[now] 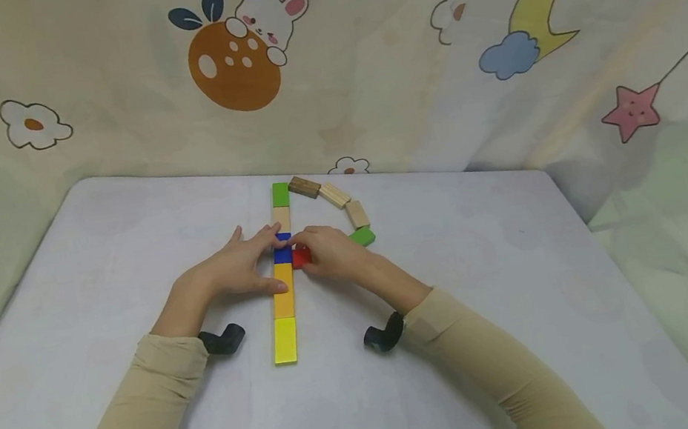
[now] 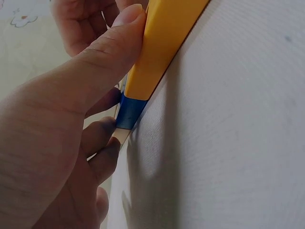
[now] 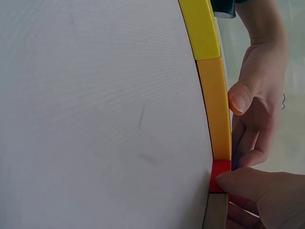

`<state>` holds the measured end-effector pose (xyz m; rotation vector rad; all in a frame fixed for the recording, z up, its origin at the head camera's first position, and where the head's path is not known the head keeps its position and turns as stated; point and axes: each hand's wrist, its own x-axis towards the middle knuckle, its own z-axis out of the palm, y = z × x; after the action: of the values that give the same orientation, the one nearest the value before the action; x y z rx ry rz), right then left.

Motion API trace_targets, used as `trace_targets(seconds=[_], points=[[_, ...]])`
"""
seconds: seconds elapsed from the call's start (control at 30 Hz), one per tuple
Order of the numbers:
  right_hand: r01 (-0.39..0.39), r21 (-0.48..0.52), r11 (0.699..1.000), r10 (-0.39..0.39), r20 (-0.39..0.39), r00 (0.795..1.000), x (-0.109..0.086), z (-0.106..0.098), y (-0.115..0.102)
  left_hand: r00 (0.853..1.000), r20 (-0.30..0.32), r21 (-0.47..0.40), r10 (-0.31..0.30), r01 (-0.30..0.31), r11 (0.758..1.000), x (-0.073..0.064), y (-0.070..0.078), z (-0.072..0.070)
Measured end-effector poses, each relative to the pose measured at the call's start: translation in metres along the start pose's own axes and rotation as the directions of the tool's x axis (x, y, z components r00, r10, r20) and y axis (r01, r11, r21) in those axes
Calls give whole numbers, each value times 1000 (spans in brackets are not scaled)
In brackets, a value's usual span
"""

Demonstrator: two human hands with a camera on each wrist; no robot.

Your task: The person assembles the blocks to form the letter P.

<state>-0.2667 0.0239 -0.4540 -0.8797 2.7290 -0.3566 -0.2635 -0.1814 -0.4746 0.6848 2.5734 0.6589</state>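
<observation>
A straight row of blocks runs away from the person: a yellow block [image 1: 285, 341], an orange block [image 1: 283, 293], a blue block [image 1: 282, 256], a beige block [image 1: 281, 217] and a green block [image 1: 280, 194]. The left hand [image 1: 227, 269] rests along the row's left side, its thumb on the orange block and its fingers spread near the blue part. Against the row's right side, the right hand [image 1: 335, 252] pinches a red block [image 3: 220, 174] beside the blue one. The right fingers hide part of the red block and its surroundings.
From the row's far end curve a brown block [image 1: 304, 187], two light wooden blocks [image 1: 335, 195] and another green block [image 1: 363, 237], partly behind the right hand. All lie on a white-covered table [image 1: 473, 261]. A patterned cloth [image 1: 365, 91] hangs behind. Black wrist devices [image 1: 385, 334] sit at both cuffs.
</observation>
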Motion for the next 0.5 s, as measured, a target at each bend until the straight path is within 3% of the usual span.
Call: trace_targets(seconds=[0.1,0.2,0.27,0.37,0.5], points=[[-4,23,1000,5,-15,1000,-4,-1,3,1000,0,1,-2,2,1000,-1,0,0],[-64,89,994,72,-90,993,-16,-5,13,1000,-2,0,4,-4,1000,-2,2,0],[-123,131,984,145,-165,976,-28,-8,24,1000,-2,-6,9,-9,1000,-1,3,0],[-216,172,961,256,-257,932,-45,-9,45,1000,5,-1,-3,3,1000,-1,4,0],[-300,186,936,342,-266,901,-58,-4,66,999,12,-1,-31,31,1000,-4,4,-1]])
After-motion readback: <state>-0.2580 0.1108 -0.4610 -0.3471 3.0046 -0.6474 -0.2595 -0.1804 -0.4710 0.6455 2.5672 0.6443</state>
